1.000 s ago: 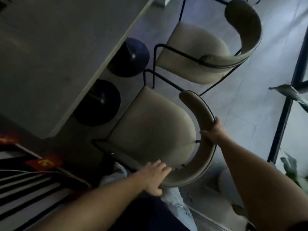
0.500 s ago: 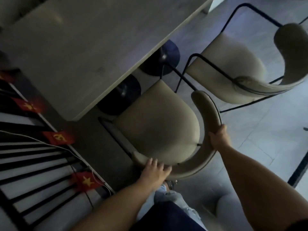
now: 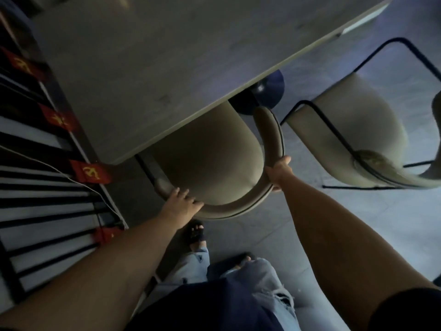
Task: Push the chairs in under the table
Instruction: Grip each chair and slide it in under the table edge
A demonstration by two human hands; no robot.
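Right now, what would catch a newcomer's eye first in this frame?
Two bare arms reach down the middle, the left hand and right hand both gripping the curved backrest of a beige chair whose seat is partly under the table. A second chair stands clear of the table at right. Small red flags line the dark striped strip at left.

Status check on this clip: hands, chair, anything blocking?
Left hand and right hand gripping the near chair backrest. Seat front under the table. Second chair not pushed in. Nothing visibly blocking.
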